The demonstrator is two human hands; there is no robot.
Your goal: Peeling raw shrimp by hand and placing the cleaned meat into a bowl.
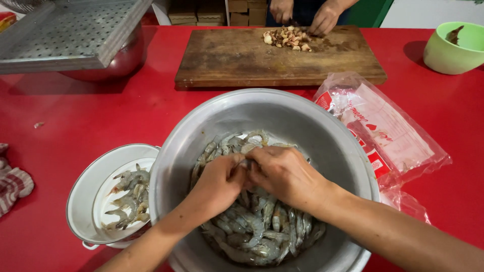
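the left hand (218, 182) and the right hand (283, 175) meet over the middle of a large metal basin (322, 132), fingertips pressed together around 1 raw shrimp (245, 163) pinched between them, just above the heap. both hands are curled, knuckles up, thumbs tucked toward each other; how much of that shrimp is shelled cannot be told, since the fingers cover most of it. under the hands lies the pile of grey raw shrimp (262, 226), filling the bottom of the basin. just beside the basin on the left, touching or nearly touching its rim, stands a white enamel pot (83, 194) with several more shrimp inside. to the right of the basin lies a crumpled clear plastic bag (398, 141) with red print, flat on the red table (101, 121). at the left edge sits a red-and-white checked cloth (14, 185). farther off, a wooden cutting board (242, 58) carries a small heap of chopped pieces (288, 38), where another person's 2 hands (322, 19) are at work. a green bowl (448, 53) stands at the far right, and a perforated metal tray (60, 30) rests over a steel bowl (118, 63) at the far left.
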